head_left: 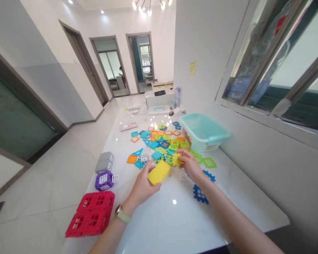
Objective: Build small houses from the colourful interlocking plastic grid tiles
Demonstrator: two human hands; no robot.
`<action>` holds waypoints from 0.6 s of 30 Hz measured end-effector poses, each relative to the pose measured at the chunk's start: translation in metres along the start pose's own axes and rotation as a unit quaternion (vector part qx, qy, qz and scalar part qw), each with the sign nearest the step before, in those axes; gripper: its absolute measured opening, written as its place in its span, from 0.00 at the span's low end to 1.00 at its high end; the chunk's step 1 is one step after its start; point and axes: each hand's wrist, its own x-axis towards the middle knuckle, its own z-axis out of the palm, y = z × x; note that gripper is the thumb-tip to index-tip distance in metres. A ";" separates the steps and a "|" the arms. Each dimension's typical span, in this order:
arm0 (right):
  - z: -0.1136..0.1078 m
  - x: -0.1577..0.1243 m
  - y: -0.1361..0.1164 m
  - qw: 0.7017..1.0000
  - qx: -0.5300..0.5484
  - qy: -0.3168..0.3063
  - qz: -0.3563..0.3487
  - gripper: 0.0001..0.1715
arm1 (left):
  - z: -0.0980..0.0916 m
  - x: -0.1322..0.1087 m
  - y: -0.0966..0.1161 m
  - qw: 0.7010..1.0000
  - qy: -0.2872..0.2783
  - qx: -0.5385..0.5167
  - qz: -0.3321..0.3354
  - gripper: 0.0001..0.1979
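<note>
My left hand (143,185), with a watch on the wrist, holds a yellow cube-shaped build of plastic tiles (159,173) above the white table (159,225). My right hand (189,164) pinches a yellow interlocking tile (177,159) at the near edge of a spread of loose multicoloured tiles (159,144). To the left stand a red tile house (91,213), a purple tile cube (104,180) and a grey tile build (104,162). A blue tile (200,194) lies near my right hand.
A teal plastic tub (202,132) stands beyond my right hand, against the wall. At the table's far end are a pink box (128,126), a white case (159,110) and cables. A person (121,76) stands in a distant room.
</note>
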 end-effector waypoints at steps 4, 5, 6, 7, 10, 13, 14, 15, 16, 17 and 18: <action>0.005 -0.003 0.004 0.992 -0.120 -0.017 -0.028 0.07 | -0.022 0.001 -0.005 0.995 -0.087 -0.054 0.021 0.35; 0.007 -0.004 0.004 0.986 -0.160 -0.023 -0.050 0.08 | -0.025 0.000 -0.006 0.995 -0.085 -0.034 0.036 0.33; 0.008 -0.005 0.004 0.978 -0.195 -0.031 -0.069 0.13 | -0.026 0.000 -0.007 0.996 -0.075 -0.008 0.052 0.32; 0.008 -0.006 0.005 0.971 -0.222 -0.045 -0.078 0.19 | -0.025 -0.001 -0.007 0.996 -0.060 0.019 0.063 0.32; 0.009 -0.009 0.005 0.953 -0.277 -0.108 -0.062 0.26 | -0.016 -0.001 -0.007 0.996 -0.014 0.068 0.061 0.34; 0.009 -0.012 0.004 0.939 -0.311 -0.131 -0.066 0.17 | -0.008 0.000 -0.007 0.996 0.006 0.068 0.049 0.31; 0.009 -0.013 0.003 0.938 -0.316 -0.125 -0.071 0.12 | -0.007 0.000 -0.007 0.996 0.011 0.063 0.054 0.30; 0.009 -0.015 0.002 0.937 -0.319 -0.122 -0.072 0.12 | -0.006 0.001 -0.007 0.996 0.018 0.058 0.063 0.30; 0.010 -0.017 0.000 0.937 -0.321 -0.123 -0.065 0.15 | -0.007 0.001 -0.006 0.996 0.029 0.052 0.073 0.29; 0.011 -0.019 -0.002 0.937 -0.320 -0.131 -0.051 0.19 | -0.007 0.001 -0.005 0.995 0.043 0.047 0.082 0.29; 0.012 -0.021 -0.004 0.936 -0.317 -0.147 -0.033 0.23 | -0.007 0.000 -0.005 0.993 0.058 0.041 0.089 0.29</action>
